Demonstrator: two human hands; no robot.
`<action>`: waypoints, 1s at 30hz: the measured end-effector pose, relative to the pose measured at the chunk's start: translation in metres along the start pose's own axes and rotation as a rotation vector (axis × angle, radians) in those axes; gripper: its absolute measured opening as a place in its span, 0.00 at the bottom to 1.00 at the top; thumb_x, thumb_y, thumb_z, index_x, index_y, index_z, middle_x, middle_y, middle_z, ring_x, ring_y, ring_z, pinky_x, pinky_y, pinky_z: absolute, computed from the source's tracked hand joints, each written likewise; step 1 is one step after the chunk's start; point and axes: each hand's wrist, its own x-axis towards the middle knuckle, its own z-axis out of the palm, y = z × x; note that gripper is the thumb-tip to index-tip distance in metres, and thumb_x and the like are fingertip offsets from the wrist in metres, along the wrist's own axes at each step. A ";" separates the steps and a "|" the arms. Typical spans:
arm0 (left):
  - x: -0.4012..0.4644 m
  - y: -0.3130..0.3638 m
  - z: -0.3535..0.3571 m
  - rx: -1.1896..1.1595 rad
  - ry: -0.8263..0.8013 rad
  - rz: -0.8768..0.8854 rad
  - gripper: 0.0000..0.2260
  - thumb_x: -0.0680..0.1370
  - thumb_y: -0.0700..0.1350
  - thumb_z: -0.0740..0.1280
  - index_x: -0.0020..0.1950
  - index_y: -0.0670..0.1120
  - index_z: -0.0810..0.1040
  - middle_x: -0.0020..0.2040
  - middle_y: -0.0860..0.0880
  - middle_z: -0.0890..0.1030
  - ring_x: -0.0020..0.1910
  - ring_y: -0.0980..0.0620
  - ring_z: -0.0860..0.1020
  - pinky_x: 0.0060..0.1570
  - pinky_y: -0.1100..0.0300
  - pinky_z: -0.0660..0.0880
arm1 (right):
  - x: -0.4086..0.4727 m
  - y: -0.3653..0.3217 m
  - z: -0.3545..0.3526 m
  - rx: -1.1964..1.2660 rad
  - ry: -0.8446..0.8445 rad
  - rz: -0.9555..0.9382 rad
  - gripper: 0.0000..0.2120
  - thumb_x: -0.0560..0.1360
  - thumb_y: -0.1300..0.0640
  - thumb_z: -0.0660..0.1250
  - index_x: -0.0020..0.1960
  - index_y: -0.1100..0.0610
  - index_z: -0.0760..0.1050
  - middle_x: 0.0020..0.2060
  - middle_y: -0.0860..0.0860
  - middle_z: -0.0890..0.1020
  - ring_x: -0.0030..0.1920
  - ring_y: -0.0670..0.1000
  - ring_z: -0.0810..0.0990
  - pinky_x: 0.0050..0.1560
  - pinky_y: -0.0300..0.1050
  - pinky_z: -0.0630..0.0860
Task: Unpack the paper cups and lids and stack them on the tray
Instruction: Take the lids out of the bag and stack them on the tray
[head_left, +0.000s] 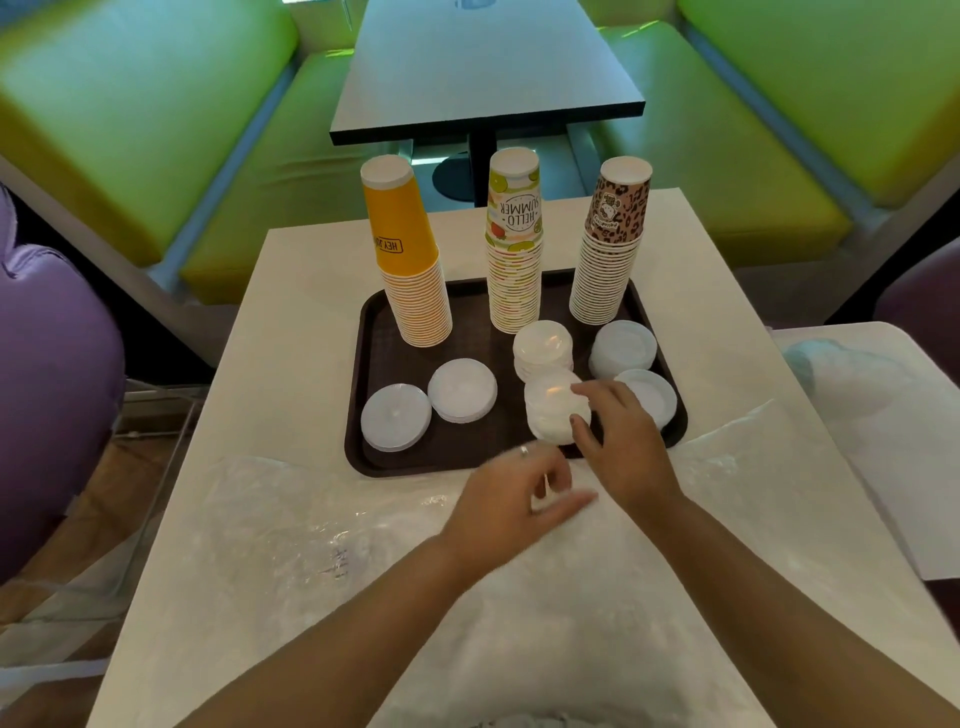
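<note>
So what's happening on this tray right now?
A person is setting out cups and lids on a brown tray. Three upside-down cup stacks stand at its back: yellow, Hello Summer, leopard print. The right hand grips a lid stack near the front edge; the left hand hovers, blurred, over empty plastic wrap.

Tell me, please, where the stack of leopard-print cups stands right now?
In the head view, the leopard-print cups stand upside down at the tray's far right corner, right of the Hello Summer cups, behind a stack of lids.
</note>
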 end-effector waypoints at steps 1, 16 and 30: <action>-0.009 0.005 0.002 0.050 -0.094 -0.010 0.16 0.73 0.61 0.66 0.49 0.49 0.76 0.45 0.56 0.77 0.41 0.58 0.74 0.39 0.70 0.69 | -0.006 0.002 -0.001 0.017 -0.008 0.012 0.16 0.76 0.60 0.67 0.64 0.57 0.73 0.60 0.54 0.76 0.56 0.52 0.77 0.56 0.42 0.75; -0.032 0.025 0.007 -0.320 0.256 -0.335 0.06 0.81 0.43 0.62 0.45 0.47 0.76 0.37 0.54 0.78 0.35 0.61 0.75 0.37 0.68 0.70 | -0.080 -0.010 -0.014 0.635 -0.137 0.204 0.37 0.67 0.43 0.69 0.72 0.47 0.60 0.68 0.42 0.67 0.64 0.41 0.69 0.62 0.44 0.69; -0.003 0.031 -0.058 -0.722 0.726 -0.591 0.11 0.83 0.44 0.55 0.47 0.50 0.75 0.37 0.53 0.82 0.41 0.53 0.77 0.44 0.57 0.76 | -0.069 -0.027 -0.036 1.024 -0.026 0.244 0.13 0.72 0.48 0.68 0.48 0.58 0.77 0.44 0.51 0.83 0.47 0.52 0.81 0.49 0.48 0.78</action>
